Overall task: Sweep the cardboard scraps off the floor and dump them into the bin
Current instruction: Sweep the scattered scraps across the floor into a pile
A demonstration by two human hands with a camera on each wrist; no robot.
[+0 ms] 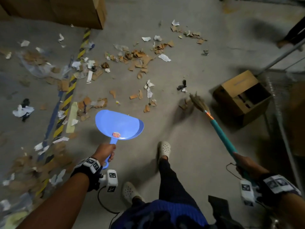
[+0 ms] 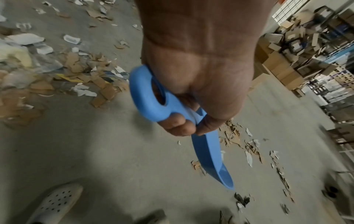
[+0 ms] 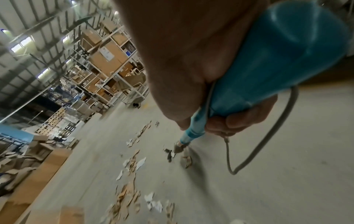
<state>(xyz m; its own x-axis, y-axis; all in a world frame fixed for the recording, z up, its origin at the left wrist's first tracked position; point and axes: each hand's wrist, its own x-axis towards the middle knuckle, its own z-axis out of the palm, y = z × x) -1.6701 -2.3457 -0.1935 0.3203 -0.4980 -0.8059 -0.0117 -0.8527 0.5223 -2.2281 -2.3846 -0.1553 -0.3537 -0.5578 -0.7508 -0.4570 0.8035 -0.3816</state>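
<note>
- Left hand [image 1: 105, 152] holds the blue dustpan [image 1: 119, 125] by its handle, with the fingers curled around the handle; in the left wrist view the fingers [image 2: 179, 125] wrap under the handle just past its ring-shaped end. The pan is above the floor, with its open edge pointing away from the person, and nothing lies inside it.
- On the far left, cardboard scraps [image 1: 35, 57] lie mixed with white paper and clear plastic, on both sides of a yellow-and-black floor stripe [image 1: 69, 95].
- More cardboard scraps spread over the concrete floor [image 1: 206, 146] in front of the dustpan, in the middle of the head view, and some torn white paper pieces [image 1: 164, 57] lie between them.
- Near the bottom centre, the person's two feet in pale perforated clogs [image 1: 164, 149] stand on the bare floor.
- Right of the middle, the straw head of the broom [image 1: 198, 101] is just beside a small blurred pile of brown scraps, near the floor. A dark scrap [image 1: 182, 85] lies a little beyond it.
- Right hand [image 1: 247, 164] grips the teal handle of the broom, fingers closed around it; in the right wrist view the fingers [image 3: 235, 121] press under the handle, and a thin cord loop [image 3: 268, 136] hangs from there.
- On the right, an open cardboard box [image 1: 237, 90] stands on the floor just beyond the broom head; its inside looks dark.
</note>
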